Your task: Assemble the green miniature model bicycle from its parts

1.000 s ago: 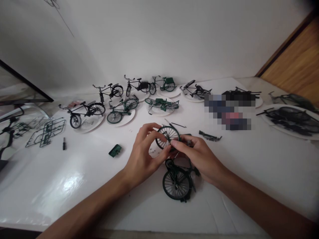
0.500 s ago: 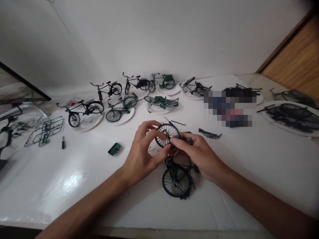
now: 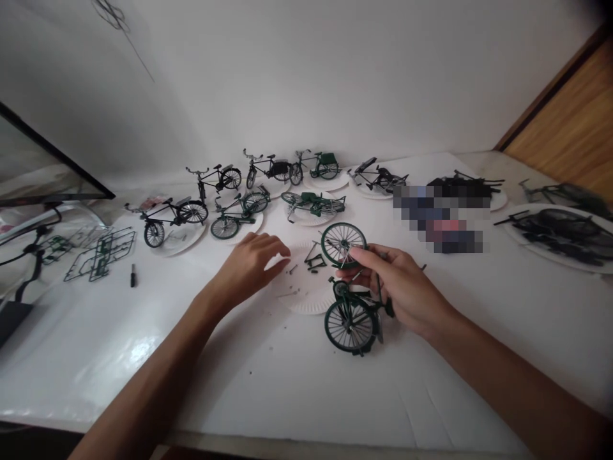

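A green model bicycle point(image 3: 352, 322) is held on its side by my right hand point(image 3: 390, 278), whose thumb presses on the hub of the upper spoked wheel point(image 3: 342, 244). The rest of the fingers pass behind the frame. My left hand point(image 3: 256, 265) is apart from the bicycle, over the left side of a white paper plate point(image 3: 313, 305), with thumb and fingers spread and nothing seen between them. Small green parts point(image 3: 315, 260) and tiny screws lie on that plate, between my hands.
Several finished-looking model bicycles point(image 3: 220, 179) stand or lie on plates along the wall. Green sprue frames point(image 3: 103, 252) and a small black screwdriver point(image 3: 133, 276) are at the left. Plates with dark parts point(image 3: 565, 233) are at the right. Tiny bits dot the white table point(image 3: 215, 396).
My left hand has let go of the wheel and moved left, covering where the green box lay. The small plate parts now show more fully. My right hand still holds the bicycle.
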Action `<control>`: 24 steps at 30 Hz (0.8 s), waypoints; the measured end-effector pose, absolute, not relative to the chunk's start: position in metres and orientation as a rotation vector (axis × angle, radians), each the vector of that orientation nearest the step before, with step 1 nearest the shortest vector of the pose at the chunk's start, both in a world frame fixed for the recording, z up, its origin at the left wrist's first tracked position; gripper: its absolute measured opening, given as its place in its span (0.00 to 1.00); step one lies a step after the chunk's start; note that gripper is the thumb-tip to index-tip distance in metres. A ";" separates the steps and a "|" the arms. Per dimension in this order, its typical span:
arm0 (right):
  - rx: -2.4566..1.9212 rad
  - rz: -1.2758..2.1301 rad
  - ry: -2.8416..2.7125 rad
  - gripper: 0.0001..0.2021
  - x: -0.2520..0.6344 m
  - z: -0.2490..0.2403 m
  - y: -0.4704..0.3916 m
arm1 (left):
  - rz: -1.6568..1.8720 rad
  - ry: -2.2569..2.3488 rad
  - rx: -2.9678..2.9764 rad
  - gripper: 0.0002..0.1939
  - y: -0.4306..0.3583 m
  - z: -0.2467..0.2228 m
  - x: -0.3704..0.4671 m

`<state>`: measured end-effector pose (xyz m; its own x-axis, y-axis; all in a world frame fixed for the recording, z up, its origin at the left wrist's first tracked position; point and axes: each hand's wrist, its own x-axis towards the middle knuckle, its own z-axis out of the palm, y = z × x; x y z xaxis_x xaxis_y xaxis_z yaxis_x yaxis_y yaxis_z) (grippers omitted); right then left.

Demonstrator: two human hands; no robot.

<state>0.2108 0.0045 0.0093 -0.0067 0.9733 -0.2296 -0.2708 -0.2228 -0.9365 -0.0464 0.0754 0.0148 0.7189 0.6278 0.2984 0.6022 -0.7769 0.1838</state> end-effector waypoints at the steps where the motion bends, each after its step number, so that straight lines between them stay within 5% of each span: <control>1: -1.174 1.463 -0.866 0.13 0.211 0.009 0.005 | 0.483 0.988 2.877 0.08 0.074 0.012 -0.045; 10: -1.250 1.520 -0.891 0.15 0.204 0.011 -0.001 | 0.435 1.015 2.965 0.08 0.061 0.002 -0.027; 19: -1.241 1.589 -0.925 0.13 0.198 0.005 -0.003 | 1.164 0.903 2.385 0.08 0.044 0.016 -0.018; 24: -1.259 1.594 -0.929 0.13 0.196 0.005 -0.005 | 1.193 0.760 2.355 0.09 0.025 0.018 -0.005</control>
<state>0.1961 -0.0049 0.0055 -0.1026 0.9412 -0.3218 -0.1837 -0.3359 -0.9238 -0.0049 0.0247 0.0183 0.4900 0.6228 0.6099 0.2894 -0.7762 0.5601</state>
